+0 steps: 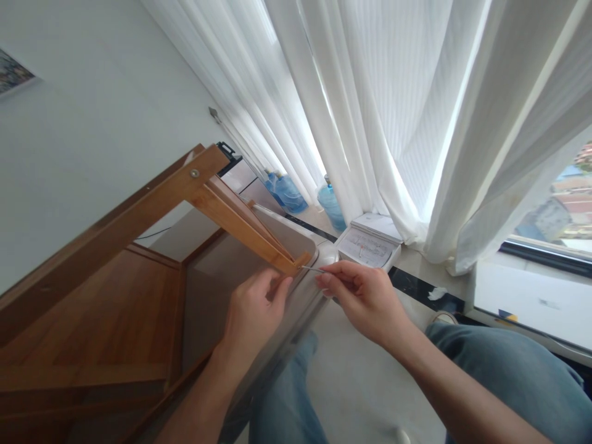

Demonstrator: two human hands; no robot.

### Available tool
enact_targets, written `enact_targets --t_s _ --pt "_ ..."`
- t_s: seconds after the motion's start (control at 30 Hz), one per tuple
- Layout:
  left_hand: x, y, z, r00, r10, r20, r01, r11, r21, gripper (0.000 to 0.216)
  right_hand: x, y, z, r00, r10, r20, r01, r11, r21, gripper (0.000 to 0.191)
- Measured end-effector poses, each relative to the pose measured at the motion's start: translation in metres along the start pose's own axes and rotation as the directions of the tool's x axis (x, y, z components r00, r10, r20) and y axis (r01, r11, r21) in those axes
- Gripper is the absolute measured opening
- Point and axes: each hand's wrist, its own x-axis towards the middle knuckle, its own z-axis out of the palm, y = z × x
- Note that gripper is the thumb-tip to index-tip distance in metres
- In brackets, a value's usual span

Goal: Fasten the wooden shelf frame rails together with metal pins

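A wooden shelf frame [139, 203] lies tilted across the left of the view, its bamboo-coloured rails meeting at a corner [296, 262] near the middle. My left hand [254, 314] is closed on the rail just below that corner. My right hand [361, 293] pinches a thin metal tool [312, 269], like a small hex key, whose tip points into the corner. My legs in blue jeans [509, 370] show below.
White curtains [393, 111] hang over a window on the right. Two blue water bottles [287, 191] stand at the wall, a white device [370, 243] sits on the floor by the curtain, and a grey panel [259, 246] lies under the frame.
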Motion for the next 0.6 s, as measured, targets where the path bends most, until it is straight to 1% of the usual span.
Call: enact_targets --t_s 0.1,0.17,0.3,0.4,0.6 --pt "0.0 0.001 -0.001 1.0 -0.009 0.011 0.009 1.0 0.0 0.024 0.0 -0.002 0.001 0.997 -0.062 -0.043 0.057 0.993 -0.101 0.013" --pt "0.0 0.0 0.0 1.0 -0.004 0.01 0.004 1.0 0.004 0.024 0.0 -0.002 0.003 0.993 -0.11 -0.046 0.102 0.983 -0.152 0.015" --pt "0.0 0.0 0.0 1.0 -0.001 0.006 0.001 1.0 0.014 0.024 -0.001 0.002 0.009 0.978 -0.199 -0.053 0.183 0.959 -0.218 0.017" --pt "0.0 -0.001 0.001 1.0 -0.005 0.009 0.005 1.0 0.014 0.025 -0.002 0.005 0.011 0.967 -0.247 -0.069 0.22 0.937 -0.27 0.019" --pt "0.0 -0.003 0.001 1.0 0.013 0.0 -0.013 1.0 -0.009 0.025 -0.003 0.006 0.012 0.947 -0.32 -0.038 0.282 0.88 -0.381 0.02"
